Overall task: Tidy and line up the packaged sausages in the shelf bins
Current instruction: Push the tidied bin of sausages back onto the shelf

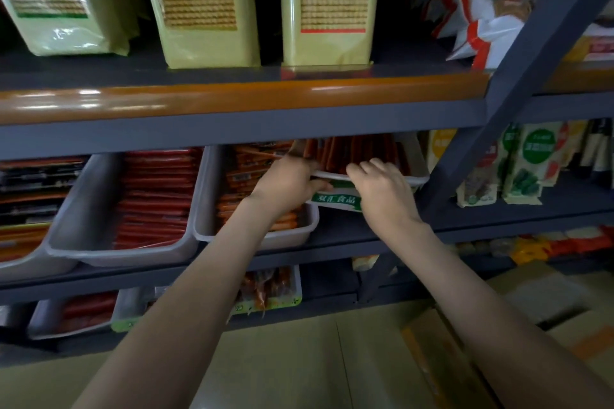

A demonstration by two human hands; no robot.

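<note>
The left hand [289, 183] and right hand [382, 189] grip the rightmost bin [420, 180] by its front rim; its packaged sausages [352, 149] lie just behind, long axes pointing into the shelf [465, 219].

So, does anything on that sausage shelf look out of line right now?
Yes: the rightmost sausage bin is out of line, its front rim sitting higher than that of the neighbouring bin. The left hand and right hand grip that rim.

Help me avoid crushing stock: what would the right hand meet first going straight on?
Likely the sausages standing in the bin, just past the right hand gripping its rim; depth is unclear.
</note>
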